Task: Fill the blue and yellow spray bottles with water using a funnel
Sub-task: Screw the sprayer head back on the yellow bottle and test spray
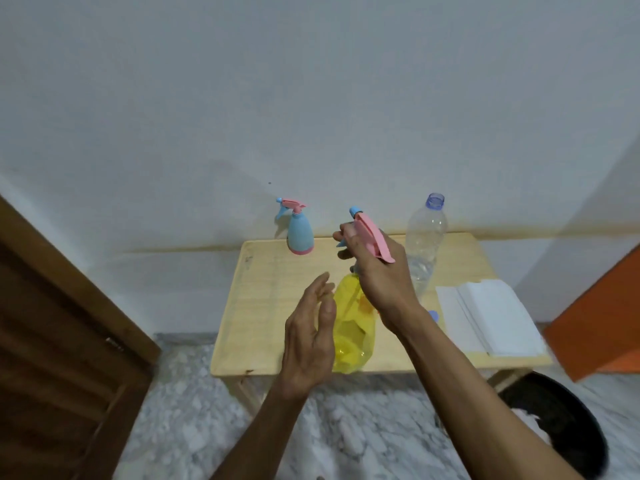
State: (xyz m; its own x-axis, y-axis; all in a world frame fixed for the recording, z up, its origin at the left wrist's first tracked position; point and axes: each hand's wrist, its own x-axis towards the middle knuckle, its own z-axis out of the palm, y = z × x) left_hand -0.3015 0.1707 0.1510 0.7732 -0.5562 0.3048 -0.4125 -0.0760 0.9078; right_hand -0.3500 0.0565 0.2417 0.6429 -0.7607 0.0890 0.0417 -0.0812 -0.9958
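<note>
The yellow spray bottle [353,332] stands near the front of the small wooden table [263,306]. My right hand [374,271] grips its pink and blue spray head [372,239] at the neck. Beside the bottle's left side, my left hand [310,337] is held with fingers apart; whether it touches the bottle I cannot tell. The blue spray bottle [299,233], pink trigger fitted, stands at the back of the table. A clear plastic water bottle [424,244] with no cap stands at the back right, holding little water. No funnel is visible.
White folded paper towels [488,318] lie on the table's right side, with a small blue cap [434,316] next to them. A black bin [561,427] sits on the marble floor at lower right. A wooden door [59,341] is at left, an orange panel [599,317] at right.
</note>
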